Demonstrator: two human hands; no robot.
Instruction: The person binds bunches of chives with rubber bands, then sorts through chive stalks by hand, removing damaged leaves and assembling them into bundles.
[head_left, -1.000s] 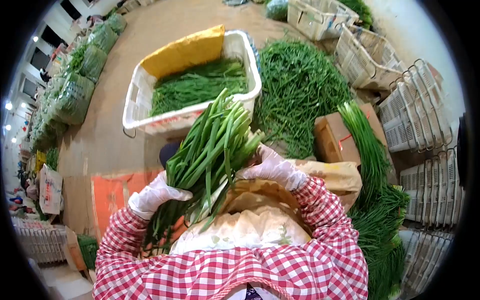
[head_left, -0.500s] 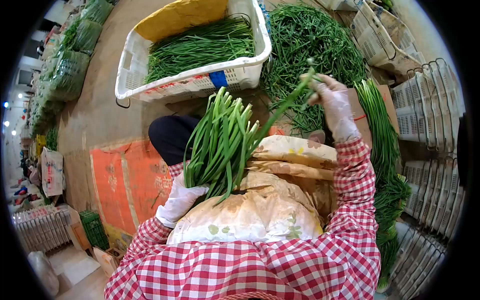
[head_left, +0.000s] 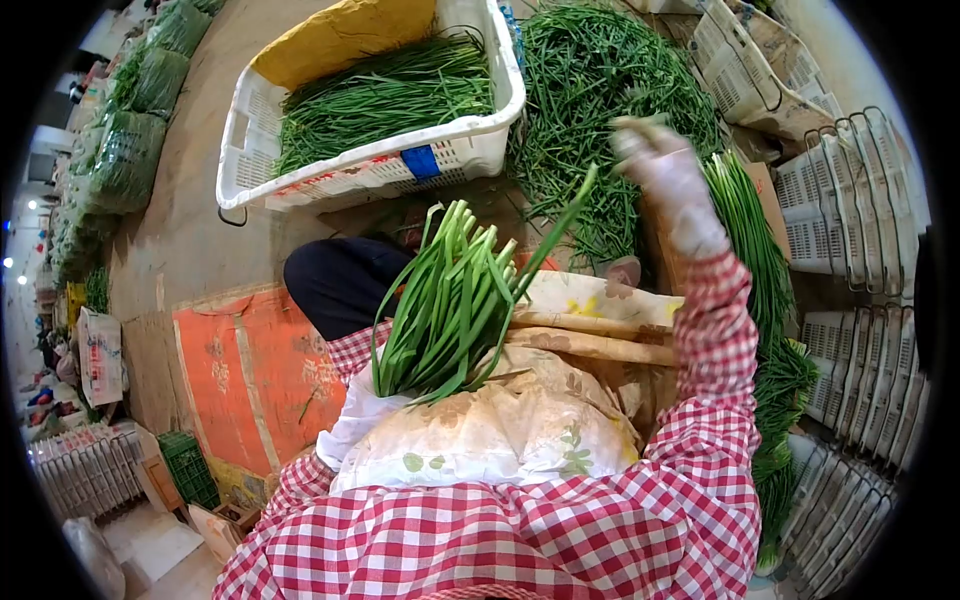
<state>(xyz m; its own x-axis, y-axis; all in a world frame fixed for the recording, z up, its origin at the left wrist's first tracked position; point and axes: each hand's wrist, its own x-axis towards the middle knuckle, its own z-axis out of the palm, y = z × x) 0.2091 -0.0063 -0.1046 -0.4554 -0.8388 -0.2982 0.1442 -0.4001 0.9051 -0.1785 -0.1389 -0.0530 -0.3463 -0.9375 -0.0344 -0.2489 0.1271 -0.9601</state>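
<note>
My left hand [head_left: 365, 405], in a white glove, is closed around a bunch of garlic chives [head_left: 450, 300] above my lap. The pale cut ends point up and away from me, and the leaves hide my fingers. One longer stalk [head_left: 562, 228] sticks out of the bunch to the upper right. My gloved right hand [head_left: 665, 170] is raised at the right, over the edge of a loose heap of green leaves [head_left: 610, 90]. Motion smears its fingers, so whether anything is in them does not show. It is apart from the bunch.
A white crate [head_left: 450, 138] with chives and a yellow lining stands ahead. More chives [head_left: 745, 240] lie in a long row at my right, beside stacked white crates [head_left: 850, 200]. A stained apron [head_left: 500, 420] covers my lap. Orange sheeting [head_left: 250, 370] lies at left.
My right hand has let go of the long stalk and moved slightly up and right, now blurred. The stalk stays in the bunch. My left hand keeps its hold.
</note>
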